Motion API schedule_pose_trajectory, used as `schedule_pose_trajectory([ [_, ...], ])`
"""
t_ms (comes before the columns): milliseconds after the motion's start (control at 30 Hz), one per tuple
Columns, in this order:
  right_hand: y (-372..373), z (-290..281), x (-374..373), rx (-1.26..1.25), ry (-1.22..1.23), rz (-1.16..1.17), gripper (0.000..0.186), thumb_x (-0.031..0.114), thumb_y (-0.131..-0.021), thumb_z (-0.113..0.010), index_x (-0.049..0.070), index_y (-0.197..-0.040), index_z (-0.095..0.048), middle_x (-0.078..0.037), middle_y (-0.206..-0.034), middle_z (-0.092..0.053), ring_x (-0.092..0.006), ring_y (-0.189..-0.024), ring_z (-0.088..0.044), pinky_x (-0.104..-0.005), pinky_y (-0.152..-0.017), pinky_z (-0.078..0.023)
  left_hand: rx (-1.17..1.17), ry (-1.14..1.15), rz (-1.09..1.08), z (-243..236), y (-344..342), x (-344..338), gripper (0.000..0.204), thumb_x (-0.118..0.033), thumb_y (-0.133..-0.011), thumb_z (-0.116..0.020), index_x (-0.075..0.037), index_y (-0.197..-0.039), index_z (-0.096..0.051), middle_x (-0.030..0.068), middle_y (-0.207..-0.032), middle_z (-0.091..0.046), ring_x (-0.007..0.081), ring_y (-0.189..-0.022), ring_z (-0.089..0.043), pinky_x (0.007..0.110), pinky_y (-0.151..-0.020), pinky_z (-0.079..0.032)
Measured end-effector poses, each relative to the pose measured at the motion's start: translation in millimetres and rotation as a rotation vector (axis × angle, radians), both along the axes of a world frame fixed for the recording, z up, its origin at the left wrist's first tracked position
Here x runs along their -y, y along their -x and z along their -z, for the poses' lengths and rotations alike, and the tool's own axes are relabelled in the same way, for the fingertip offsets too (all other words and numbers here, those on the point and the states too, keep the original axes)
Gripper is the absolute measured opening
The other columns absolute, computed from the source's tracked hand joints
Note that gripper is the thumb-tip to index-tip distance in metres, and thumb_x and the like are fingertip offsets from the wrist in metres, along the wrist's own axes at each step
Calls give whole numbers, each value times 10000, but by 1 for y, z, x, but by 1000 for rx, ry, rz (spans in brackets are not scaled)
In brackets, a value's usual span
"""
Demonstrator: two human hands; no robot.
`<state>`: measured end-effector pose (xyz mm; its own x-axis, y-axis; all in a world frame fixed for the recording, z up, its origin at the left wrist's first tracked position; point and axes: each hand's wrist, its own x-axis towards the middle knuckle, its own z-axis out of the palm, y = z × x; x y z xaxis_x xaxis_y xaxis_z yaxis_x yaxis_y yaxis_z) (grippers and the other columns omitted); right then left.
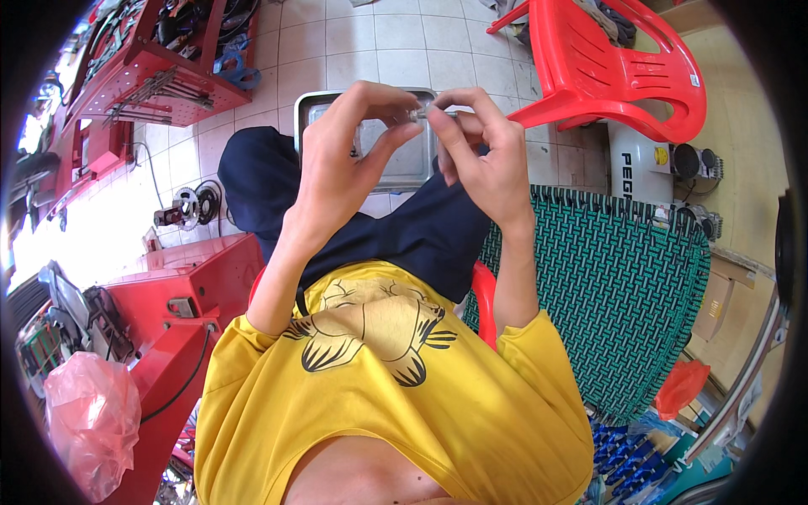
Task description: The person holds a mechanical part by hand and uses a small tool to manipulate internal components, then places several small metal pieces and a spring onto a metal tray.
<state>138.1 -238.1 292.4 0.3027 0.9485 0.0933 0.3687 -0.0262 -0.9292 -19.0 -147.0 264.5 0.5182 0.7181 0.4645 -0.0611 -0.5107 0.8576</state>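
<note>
My left hand [347,151] and my right hand [488,151] meet above a shallow metal tray [305,108]. Between my fingertips is a small metal piece [418,113], greyish and shiny, too small to name. The thumb and index finger of my left hand pinch its left side. My right thumb and index finger close on its right end, with the other fingers curled below. Some small dark bits lie in the tray, which my hands and wrists partly cover.
A red plastic chair [610,80] stands at the far right, above a green woven seat [598,295]. On the left are a red tool cart [168,80], a crankset [198,204] on the tiled floor and a red metal cabinet [194,282]. A white tank [638,160] stands right.
</note>
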Motion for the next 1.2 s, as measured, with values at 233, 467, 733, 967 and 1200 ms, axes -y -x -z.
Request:
schedule_pose_trajectory([
  [233,4,5,-2,-16,-66,2,160,154,-1009,-677,22,-1091,-639,4,-601,-604,-45,-487,-528,-215,-458,-379,-161,219,126,-4,6,-3,147,-132,-1029,-626,14,-1023,-615,109,-905,-701,196,-748,-669,299,-668,-513],
  [467,6,9,-2,6,-68,19,169,166,-989,-692,32,-1085,-653,-36,-634,-669,-76,-504,-599,-243,-465,-429,-80,114,60,0,2,0,161,-146,-1042,-606,14,-1022,-605,102,-895,-681,160,-717,-650,287,-627,-513],
  [733,13,8,-1,-65,-112,56,163,134,-985,-701,25,-1094,-648,-29,-625,-653,-57,-513,-580,-230,-460,-416,-136,359,172,4,9,-3,125,-84,-986,-677,-6,-1055,-606,59,-978,-686,118,-759,-650,257,-612,-501],
  [967,13,12,-1,-105,-130,104,160,131,-988,-698,23,-1095,-647,-26,-625,-649,-58,-517,-584,-230,-465,-427,1,286,28,-3,2,7,156,-157,-1043,-608,-4,-1056,-627,63,-916,-687,108,-716,-632,241,-603,-482],
  [1200,16,16,-2,-129,-145,118,160,126,-985,-699,22,-1094,-644,-29,-632,-653,-60,-516,-589,-225,-467,-427,-28,279,48,-9,-1,9,167,-171,-1038,-622,-6,-1061,-618,62,-944,-686,104,-727,-634,236,-574,-469],
])
